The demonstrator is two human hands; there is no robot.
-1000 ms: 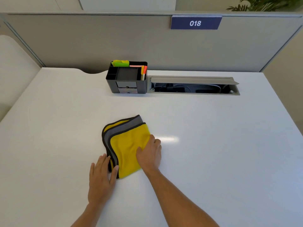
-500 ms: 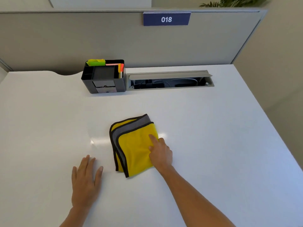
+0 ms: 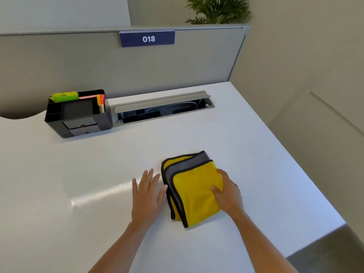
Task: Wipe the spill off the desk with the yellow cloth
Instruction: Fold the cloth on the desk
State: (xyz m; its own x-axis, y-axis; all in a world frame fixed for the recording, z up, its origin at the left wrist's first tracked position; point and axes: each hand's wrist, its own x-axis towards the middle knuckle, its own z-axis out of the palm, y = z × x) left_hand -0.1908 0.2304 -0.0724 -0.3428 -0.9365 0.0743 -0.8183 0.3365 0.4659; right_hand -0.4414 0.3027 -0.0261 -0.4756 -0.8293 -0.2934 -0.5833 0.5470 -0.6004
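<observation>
A folded yellow cloth (image 3: pixel 194 192) with grey and black edging lies on the white desk (image 3: pixel 59 170), right of the middle. My right hand (image 3: pixel 228 194) presses on the cloth's right side, thumb on top and fingers curled over its far right edge. My left hand (image 3: pixel 146 196) lies flat on the desk with fingers spread, its thumb just touching the cloth's left edge. A faint shiny streak (image 3: pixel 98 196) runs across the desk to the left of my left hand; I cannot tell whether it is liquid or glare.
A black desk organizer (image 3: pixel 78 117) with coloured notes stands at the back left. Beside it an open cable tray (image 3: pixel 161 107) is set into the desk. A grey partition (image 3: pixel 88 66) with an 018 label (image 3: pixel 146 38) closes the back. The desk's right edge (image 3: pixel 307 170) is close to the cloth.
My right hand has slid the cloth rightwards across the desk. My left hand, apart from the cloth half a second ago, now rests against its left edge. The view has swung right.
</observation>
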